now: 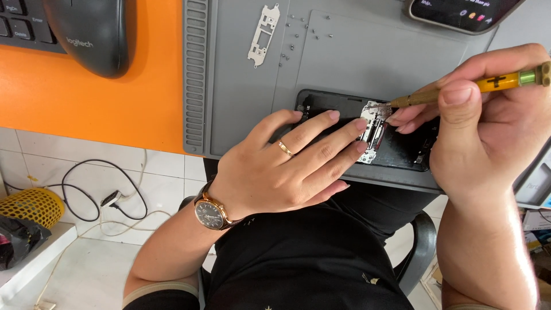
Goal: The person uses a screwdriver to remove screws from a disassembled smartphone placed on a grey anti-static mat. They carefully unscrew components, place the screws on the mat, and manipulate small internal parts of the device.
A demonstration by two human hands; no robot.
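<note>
Nearest the camera, the left hand (281,166), with a watch (210,213) on its wrist and a ring (285,148) on one finger, lies flat and relaxed, gripping nothing; its fingers (338,123) press down on an opened black phone (402,150) at the near edge of a grey mat (241,86). Just beside them sits a small metal plate (370,138) inside the phone. The right hand (488,132) is clenched around a yellow screwdriver (476,87), whose tip touches the upper end of that plate. Farther up the mat lie a loose metal bracket (263,33) and scattered tiny screws (293,46). The mat rests on an orange table (86,109); at the far left are a black mouse (94,31) and a keyboard (23,23) corner, and at the far right the edge of another phone (459,14) with its screen lit
</note>
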